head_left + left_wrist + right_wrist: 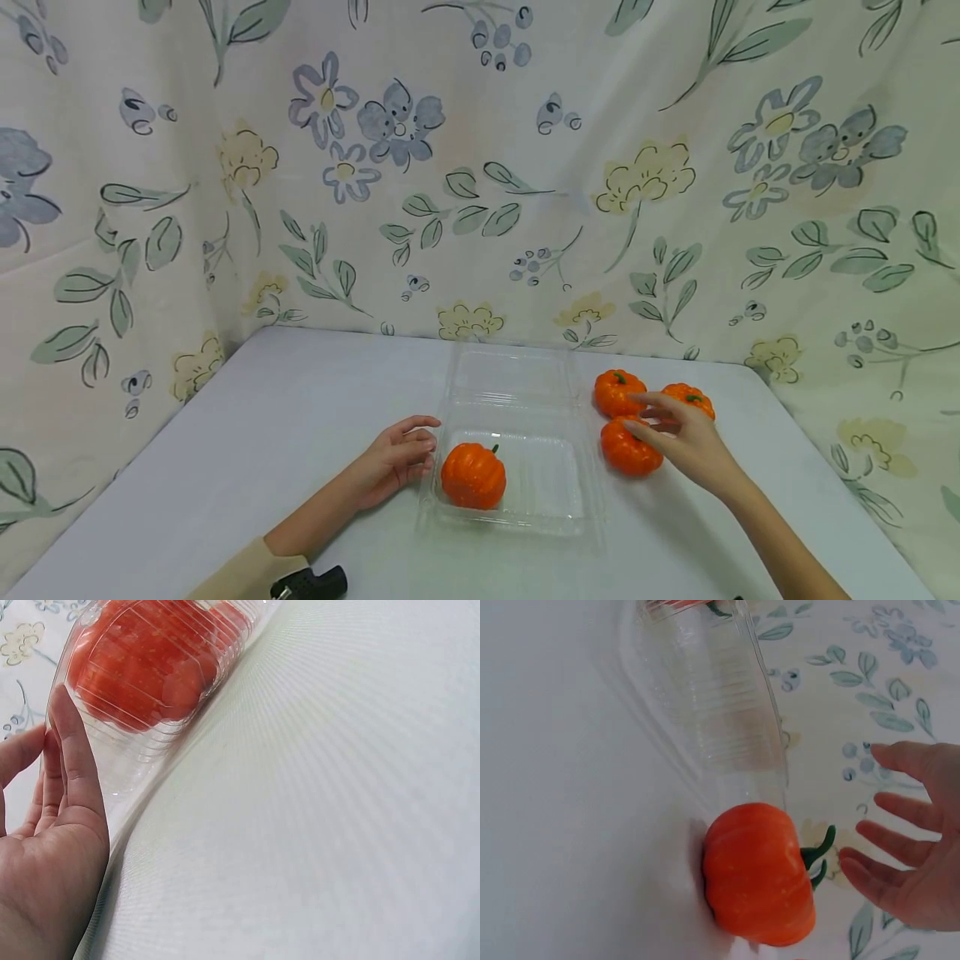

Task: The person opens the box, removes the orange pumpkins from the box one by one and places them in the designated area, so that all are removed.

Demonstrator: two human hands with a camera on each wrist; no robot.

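Note:
A clear plastic container (543, 483) lies with its lid (513, 371) folded back, and one small orange pumpkin (472, 477) sits in its left part. My left hand (393, 462) is at the container's left side; in the left wrist view its straight fingers (79, 765) rest against the clear wall. On the right, my right hand (693, 446) hovers over a group of three orange pumpkins, its fingers spread and holding nothing. The front pumpkin (628, 450) is nearest its thumb. Behind are a left pumpkin (617, 390) and a right pumpkin (686, 393), partly hidden by the hand.
The white table (300, 400) extends to both sides of the container. A curtain (480, 250) printed with flowers and leaves hangs along the back and sides. A black device (309, 583) is strapped at the left wrist.

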